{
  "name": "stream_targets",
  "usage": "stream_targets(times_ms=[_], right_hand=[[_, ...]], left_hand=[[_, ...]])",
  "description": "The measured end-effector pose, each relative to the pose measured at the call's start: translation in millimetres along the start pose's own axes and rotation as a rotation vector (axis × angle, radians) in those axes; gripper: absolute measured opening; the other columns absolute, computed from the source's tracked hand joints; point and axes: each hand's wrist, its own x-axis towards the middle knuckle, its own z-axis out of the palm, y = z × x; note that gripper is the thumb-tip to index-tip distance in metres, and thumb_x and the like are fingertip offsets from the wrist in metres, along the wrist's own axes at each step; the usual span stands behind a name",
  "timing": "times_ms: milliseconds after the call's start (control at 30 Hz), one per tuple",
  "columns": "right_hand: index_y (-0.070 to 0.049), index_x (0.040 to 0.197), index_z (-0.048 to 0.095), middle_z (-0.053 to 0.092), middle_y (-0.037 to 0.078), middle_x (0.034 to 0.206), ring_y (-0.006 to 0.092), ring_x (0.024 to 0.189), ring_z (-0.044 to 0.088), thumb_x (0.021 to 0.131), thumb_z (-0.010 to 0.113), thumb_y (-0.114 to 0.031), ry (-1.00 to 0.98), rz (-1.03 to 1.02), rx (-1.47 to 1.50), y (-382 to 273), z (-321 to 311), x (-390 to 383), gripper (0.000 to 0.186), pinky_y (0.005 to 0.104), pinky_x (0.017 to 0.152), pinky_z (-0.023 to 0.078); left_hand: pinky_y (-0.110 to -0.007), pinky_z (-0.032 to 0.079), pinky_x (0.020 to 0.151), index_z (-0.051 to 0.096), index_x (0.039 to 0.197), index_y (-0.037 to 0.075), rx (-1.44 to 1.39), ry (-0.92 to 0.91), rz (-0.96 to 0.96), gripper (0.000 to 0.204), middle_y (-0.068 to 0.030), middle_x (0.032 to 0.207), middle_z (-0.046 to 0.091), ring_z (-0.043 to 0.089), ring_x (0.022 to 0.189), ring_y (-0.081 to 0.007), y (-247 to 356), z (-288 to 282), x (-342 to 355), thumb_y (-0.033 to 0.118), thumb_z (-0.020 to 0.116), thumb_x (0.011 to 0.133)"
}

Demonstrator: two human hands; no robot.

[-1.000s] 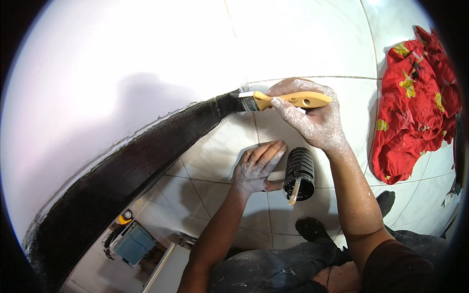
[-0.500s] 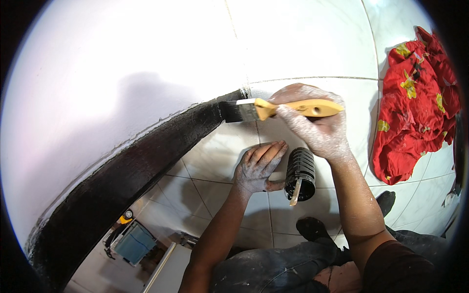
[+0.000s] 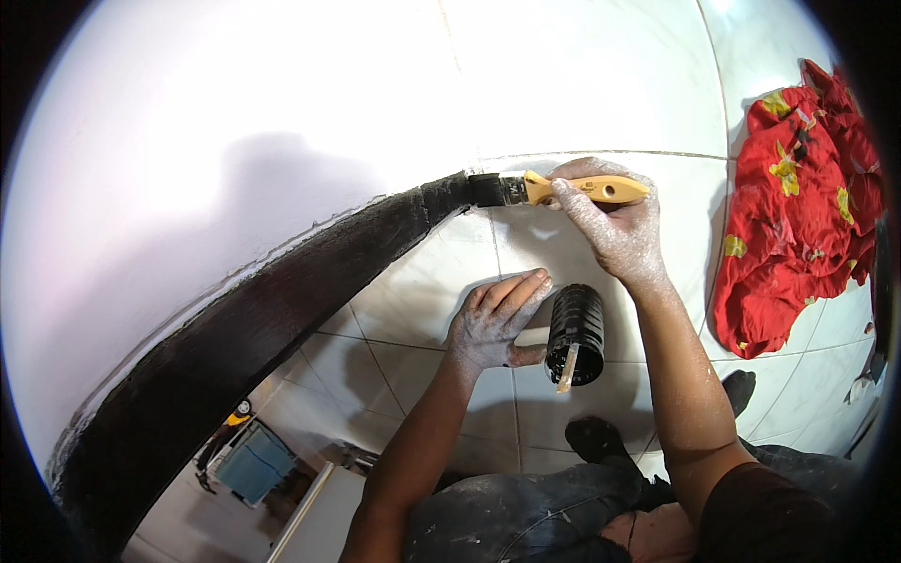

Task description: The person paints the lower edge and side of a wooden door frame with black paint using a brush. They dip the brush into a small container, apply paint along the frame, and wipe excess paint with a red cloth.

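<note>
A paintbrush (image 3: 601, 189) with a yellow handle is gripped in my right hand (image 3: 615, 230). Its dark bristles touch the end of the long black strip (image 3: 272, 296) that runs along the base of the pale wall (image 3: 169, 150). My left hand (image 3: 495, 319) rests on the white tiles with its fingers stretched out, its thumb close to a ribbed black container (image 3: 576, 324). A thin paint-smeared stick (image 3: 569, 368) pokes out of the container's mouth. White specks cover both hands.
A crumpled red cloth with yellow flowers (image 3: 788, 216) lies on the tiles at the right. My dark-socked foot (image 3: 596, 438) is just below the container. At the lower left, past the strip, are a blue-grey box (image 3: 253, 463) and a yellow-and-black object (image 3: 225, 436).
My right hand has shifted the brush bristles to the right, from partway on the black strip to its end. The left hand stays in place.
</note>
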Motion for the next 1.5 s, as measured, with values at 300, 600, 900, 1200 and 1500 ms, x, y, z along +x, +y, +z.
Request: stream_targets(times_ms=[300,600,900,1200,1500], right_hand=[[-0.002,0.106,0.08,0.08,0.009,0.097,0.0151,0.092,0.076,0.097,0.083,-0.02,-0.033,-0.192,0.075,-37,4,-8,0.02,0.0301,0.082,0.063],[0.0,0.109,0.072,0.075,0.012,0.096,0.0202,0.085,0.077,0.098,0.08,-0.03,-0.275,-0.484,-0.11,-144,-74,62,0.033,0.033,0.076,0.066],[-0.005,0.112,0.066,0.073,0.011,0.098,0.0194,0.088,0.076,0.1,0.076,-0.034,-0.623,-0.293,-0.882,-299,-66,15,0.033,0.0332,0.076,0.065],[-0.005,0.11,0.059,0.072,0.013,0.099,0.0211,0.084,0.074,0.108,0.068,-0.024,-0.325,0.081,-0.293,-247,-181,-140,0.022,0.0361,0.073,0.064],[-0.009,0.115,0.059,0.07,0.007,0.097,0.0164,0.085,0.073,0.109,0.065,-0.023,-0.048,0.028,-0.112,-234,-226,-216,0.016,0.039,0.077,0.068]], left_hand=[[-0.04,0.046,0.113,0.057,0.156,0.013,0.01,0.021,-0.005,0.098,0.0011,0.157,0.054,0.053,0.14,-0.0177,2,-2,4,0.061,0.079,0.073],[-0.046,0.047,0.11,0.048,0.158,0.012,-0.094,0.082,0.043,0.108,-0.0058,0.159,0.052,0.056,0.137,-0.0255,4,-6,-1,0.047,0.09,0.065],[-0.054,0.036,0.125,0.032,0.168,0.02,-0.062,-0.045,-0.073,0.133,-0.0067,0.167,0.039,0.041,0.151,-0.0321,19,-14,-6,0.04,0.097,0.054],[-0.048,0.042,0.123,0.054,0.154,0.011,-0.32,0.331,-0.351,0.1,-0.0117,0.152,0.058,0.056,0.142,-0.0337,84,1,-14,0.045,0.098,0.07],[-0.043,0.055,0.11,0.067,0.136,0.01,-0.495,0.593,-0.379,0.075,-0.0101,0.132,0.073,0.07,0.124,-0.0313,98,20,4,0.027,0.099,0.071]])
